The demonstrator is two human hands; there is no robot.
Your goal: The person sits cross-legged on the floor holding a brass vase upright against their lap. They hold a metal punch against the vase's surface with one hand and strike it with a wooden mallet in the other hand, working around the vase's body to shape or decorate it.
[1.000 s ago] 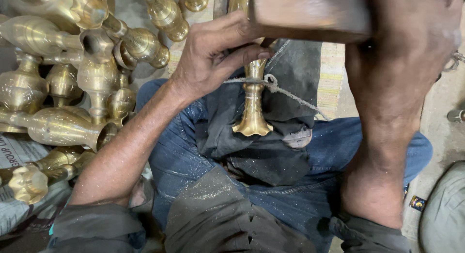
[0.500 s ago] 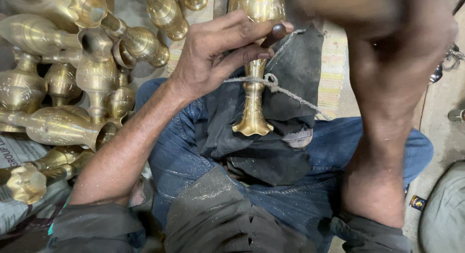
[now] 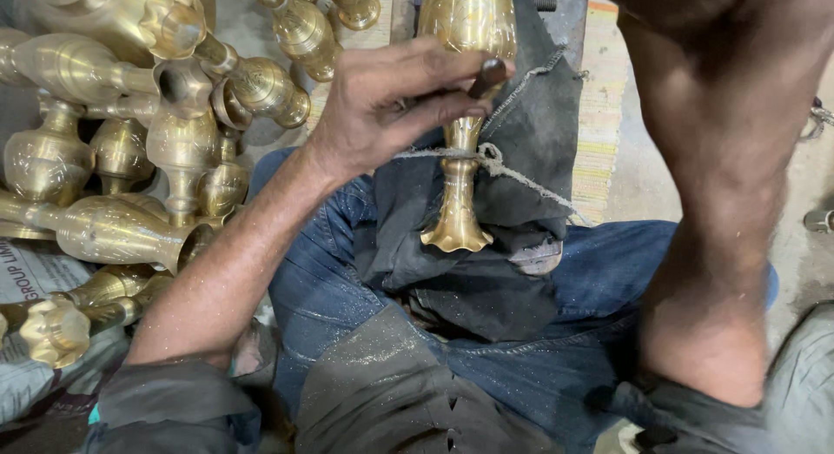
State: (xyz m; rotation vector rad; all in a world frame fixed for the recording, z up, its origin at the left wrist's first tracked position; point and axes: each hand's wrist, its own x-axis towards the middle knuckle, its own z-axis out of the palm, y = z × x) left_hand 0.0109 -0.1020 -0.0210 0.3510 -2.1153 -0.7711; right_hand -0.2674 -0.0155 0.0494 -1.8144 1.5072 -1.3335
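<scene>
One brass vase (image 3: pixel 462 115) lies across the person's lap on a dark cloth (image 3: pixel 521 202), its flared foot pointing toward the body and its bulbous, engraved belly near the top edge. Compared with half a second ago, the raised right forearm (image 3: pixel 721 185) has lifted a little further: the blurred dark mass that covered the top of the view has cleared, so more of the vase's patterned body shows. The right hand itself is out of view, and I cannot tell what its fingers do. The left hand (image 3: pixel 391 106) sits where it was, fingers curled loosely around a short dark tool (image 3: pixel 488 74) pinched between thumb and forefinger, its tip set against the vase just where the neck narrows. A frayed grey string (image 3: pixel 495 163) is knotted round the slim stem, holding it to the cloth. The metal is polished yellow with fine chased lines; the cloth is matte and rumpled; the blue jeans (image 3: pixel 565 332) are dusted with pale specks. To the left lies a heap of similar brass vases (image 3: pixel 130 159), smooth-bellied with scalloped rims, some resting on printed paper (image 3: pixel 35 271).
</scene>
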